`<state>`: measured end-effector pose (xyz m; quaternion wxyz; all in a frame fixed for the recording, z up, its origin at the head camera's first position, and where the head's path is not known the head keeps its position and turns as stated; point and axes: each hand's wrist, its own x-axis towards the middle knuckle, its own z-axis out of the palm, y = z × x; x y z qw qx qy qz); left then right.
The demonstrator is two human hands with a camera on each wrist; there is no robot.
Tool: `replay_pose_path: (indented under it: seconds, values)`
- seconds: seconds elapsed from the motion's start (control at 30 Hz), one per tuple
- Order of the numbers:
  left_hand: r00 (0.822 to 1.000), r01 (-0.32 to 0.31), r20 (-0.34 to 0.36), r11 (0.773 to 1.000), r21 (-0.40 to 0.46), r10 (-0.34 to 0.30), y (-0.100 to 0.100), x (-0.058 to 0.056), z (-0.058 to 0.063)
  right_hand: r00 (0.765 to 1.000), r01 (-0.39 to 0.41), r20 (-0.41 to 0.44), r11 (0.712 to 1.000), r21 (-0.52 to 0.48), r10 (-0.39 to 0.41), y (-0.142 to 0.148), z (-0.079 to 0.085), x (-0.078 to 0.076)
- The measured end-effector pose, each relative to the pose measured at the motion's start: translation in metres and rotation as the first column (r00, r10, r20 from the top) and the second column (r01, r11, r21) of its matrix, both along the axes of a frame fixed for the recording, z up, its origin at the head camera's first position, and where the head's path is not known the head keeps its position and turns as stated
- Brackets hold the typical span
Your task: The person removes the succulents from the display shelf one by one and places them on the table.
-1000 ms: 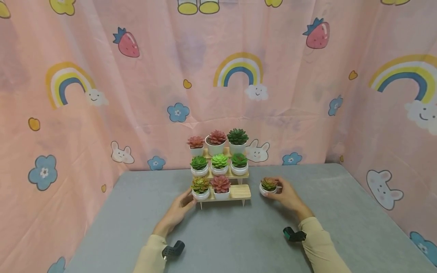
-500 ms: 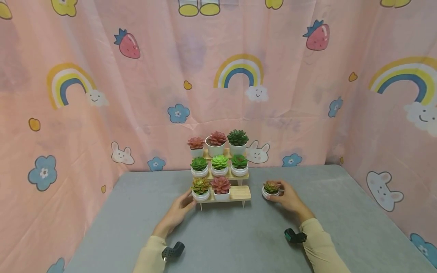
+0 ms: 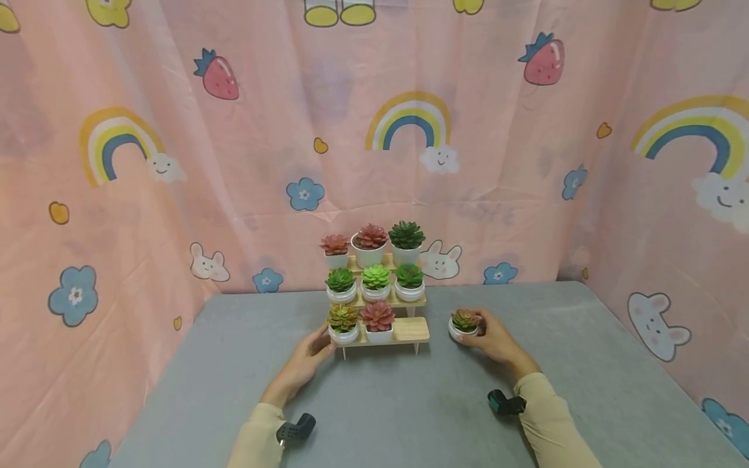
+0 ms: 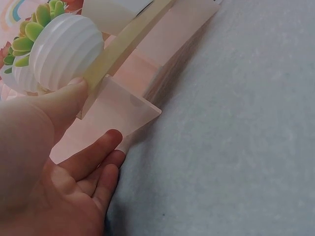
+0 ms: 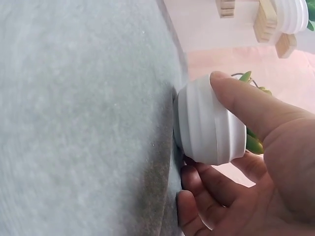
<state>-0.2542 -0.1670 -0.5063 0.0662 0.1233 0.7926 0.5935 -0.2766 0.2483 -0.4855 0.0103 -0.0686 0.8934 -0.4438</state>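
A three-step plant stand (image 3: pixel 411 329) of pale wooden boards on translucent side panels holds rows of potted succulents. My left hand (image 3: pixel 307 359) grips its lower left end; in the left wrist view the thumb lies at the board's end beside a ribbed white pot (image 4: pixel 68 53), the fingertips on the side panel (image 4: pixel 115 105). Right of the stand, my right hand (image 3: pixel 494 338) holds a succulent (image 3: pixel 465 320) with reddish-green leaves in a ribbed white pot (image 5: pixel 209 123), thumb on one side and fingers on the other. The pot's base is right at the tabletop.
The bottom board bears a yellow-green succulent (image 3: pixel 343 318) and a pink succulent (image 3: pixel 378 316), with bare wood at its right end. Green succulents fill the middle step; pink and dark green succulents (image 3: pixel 406 235) the top. A pink patterned curtain (image 3: pixel 497 214) hangs behind the grey table (image 3: pixel 404 416).
My right hand has shifted slightly to the right with the potted succulent, then stayed still over the last half second. The left hand and the stand have not moved.
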Motion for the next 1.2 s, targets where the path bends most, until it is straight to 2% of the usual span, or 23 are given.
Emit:
replay_pose_path:
  seconds: [0.3, 0.5, 0.67, 0.93, 1.2]
  values:
    - [1.0, -0.007, 0.003, 1.0, -0.001, 0.007, 0.0, 0.001, -0.002, 0.998, -0.005, 0.057, 1.0, 0.031, 0.003, 0.006, 0.001, 0.0]
    - [1.0, -0.013, 0.01, 1.0, 0.013, 0.013, 0.0, 0.003, -0.001, 0.997, 0.001, 0.081, 1.0, 0.022, -0.003, 0.008, 0.014, 0.002]
    - [1.0, -0.004, 0.008, 1.0, 0.011, 0.004, 0.0, 0.001, 0.0, 0.999, 0.026, 0.033, 1.0, 0.001, -0.026, 0.006, 0.032, 0.006]
    - [1.0, -0.021, -0.018, 1.0, 0.001, 0.021, -0.001, -0.002, 0.0, 0.994, 0.039, -0.106, 0.999, -0.025, -0.041, -0.005, 0.054, 0.008]
    - [1.0, -0.026, -0.002, 1.0, -0.009, 0.026, 0.0, -0.001, -0.001, 0.967, -0.04, -0.253, 0.994, -0.097, 0.014, -0.021, 0.068, 0.02]
